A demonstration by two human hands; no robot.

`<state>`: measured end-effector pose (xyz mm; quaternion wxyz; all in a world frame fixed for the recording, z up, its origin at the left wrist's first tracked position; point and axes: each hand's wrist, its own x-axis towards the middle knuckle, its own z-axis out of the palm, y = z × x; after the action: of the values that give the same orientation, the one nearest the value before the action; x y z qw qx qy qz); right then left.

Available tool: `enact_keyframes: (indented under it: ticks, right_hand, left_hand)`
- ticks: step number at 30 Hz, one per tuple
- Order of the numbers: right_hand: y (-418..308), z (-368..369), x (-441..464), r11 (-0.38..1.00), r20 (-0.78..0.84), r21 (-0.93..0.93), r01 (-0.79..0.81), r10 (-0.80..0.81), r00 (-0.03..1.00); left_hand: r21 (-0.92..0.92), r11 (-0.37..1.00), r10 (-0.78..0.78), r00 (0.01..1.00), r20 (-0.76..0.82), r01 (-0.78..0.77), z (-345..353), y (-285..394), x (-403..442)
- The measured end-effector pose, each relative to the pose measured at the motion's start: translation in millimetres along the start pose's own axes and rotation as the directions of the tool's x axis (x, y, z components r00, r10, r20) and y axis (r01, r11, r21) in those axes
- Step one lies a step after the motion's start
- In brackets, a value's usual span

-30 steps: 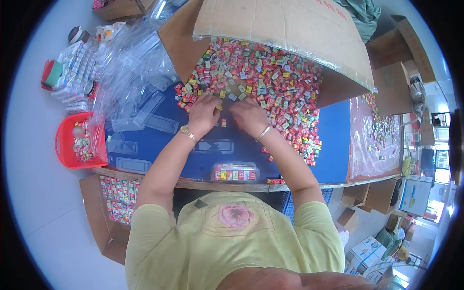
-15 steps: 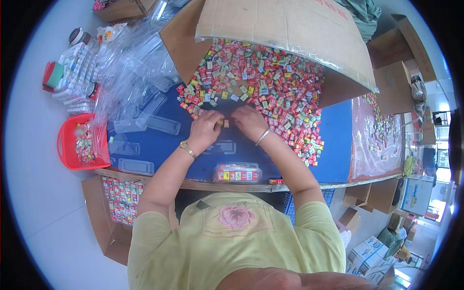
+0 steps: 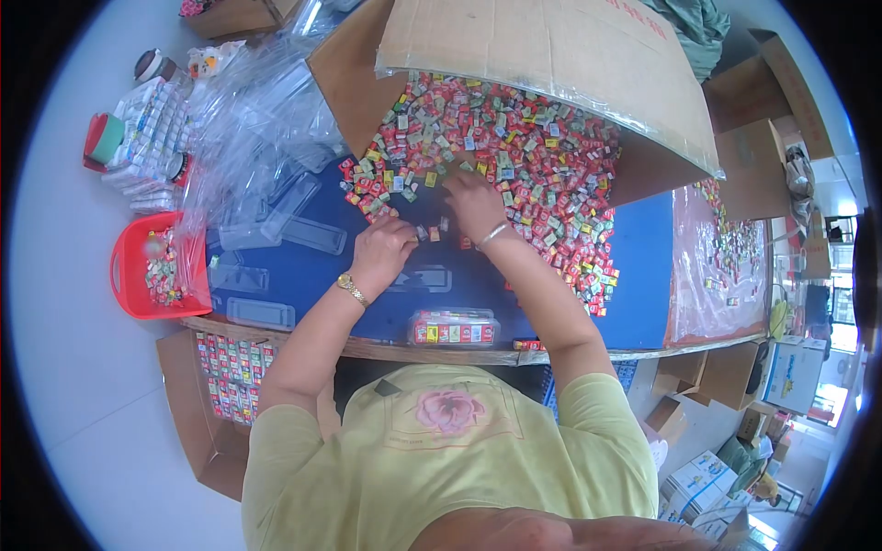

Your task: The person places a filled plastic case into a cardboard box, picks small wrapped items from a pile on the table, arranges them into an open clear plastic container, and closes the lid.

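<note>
My left hand (image 3: 384, 250), with a gold watch on its wrist, rests over the blue tabletop. Its thumb and forefinger pinch the end of a short row of small printed boxes (image 3: 434, 233). My right hand (image 3: 476, 208), wearing a silver bangle, is at the near edge of a heap of small red, green and yellow boxes (image 3: 514, 138). Its fingers are bent down and together, and what lies under them is hidden. Close to the table's front edge sits a clear plastic case (image 3: 454, 328) filled with these boxes. An empty clear tray (image 3: 421, 278) lies between my forearms.
A large tipped carton (image 3: 542, 46) covers the heap's back. Clear plastic trays (image 3: 266, 119) pile up at left, beside a red basket (image 3: 129, 266) of loose boxes. Below the table edge stands a carton (image 3: 184, 376) of packed rows. More boxes lie on clear sheeting (image 3: 698, 303) at right.
My right hand has left the small row and moved up to the heap's edge. My left hand stays by the row, slightly lower and to the left.
</note>
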<state>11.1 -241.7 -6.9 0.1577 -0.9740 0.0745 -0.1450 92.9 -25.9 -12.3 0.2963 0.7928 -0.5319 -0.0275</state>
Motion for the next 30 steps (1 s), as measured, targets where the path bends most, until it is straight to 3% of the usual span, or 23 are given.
enact_keyframes:
  ticks: [2, 4, 6, 8, 14, 18, 21, 24, 30]
  right_hand:
    - [4.0, 5.3, 11.0, 0.997, -0.075, -0.07, -0.023, 0.018, 0.997]
    - [6.8, 11.0, 17.3, 0.993, -0.029, -0.111, -0.028, 0.025, 0.999]
    - [2.1, 8.6, 18.6, 0.991, -0.003, -0.134, -0.023, 0.023, 1.0]
    - [-4.6, 0.3, 12.9, 0.991, 0.131, -0.078, -0.108, 0.117, 0.984]
    - [-10.6, -10.9, -7.5, 0.949, 0.351, -0.106, -0.298, 0.316, 0.881]
    - [-12.5, -12.9, -19.3, 0.952, 0.38, -0.149, -0.266, 0.303, 0.874]
    - [-13.7, -7.0, -31.1, 0.999, 0.14, -0.024, -0.037, 0.04, 0.989]
    - [-11.2, -6.0, -30.0, 0.998, 0.208, -0.057, 0.034, -0.021, 0.978]
    - [-16.1, -8.1, -34.9, 0.994, 0.309, -0.07, 0.084, -0.058, 0.949]
  left_hand:
    - [0.037, 0.998, -0.057, 0.998, -0.007, 0.057, -2.4, 2.3, 12.1]
    - [0.101, 0.979, -0.175, 0.984, -0.024, 0.176, -1.3, 3.5, 27.4]
    - [0.179, 0.968, -0.17, 0.984, -0.057, 0.178, 5.3, -2.4, 44.1]
    - [0.332, 0.926, -0.148, 0.981, -0.125, 0.182, 11.8, -8.9, 59.0]
    - [0.332, 0.93, -0.128, 0.986, -0.103, 0.155, 12.0, -14.1, 50.4]
    - [0.287, 0.953, -0.071, 0.993, -0.089, 0.094, -4.2, -11.0, 18.6]
    - [0.232, 0.97, -0.053, 0.992, -0.11, 0.078, -3.7, -0.6, -4.1]
    - [0.183, 0.971, -0.143, 0.987, -0.073, 0.154, -1.6, 12.6, -15.6]
    - [0.177, 0.977, -0.1, 0.989, -0.107, 0.118, 3.0, 15.0, -14.6]
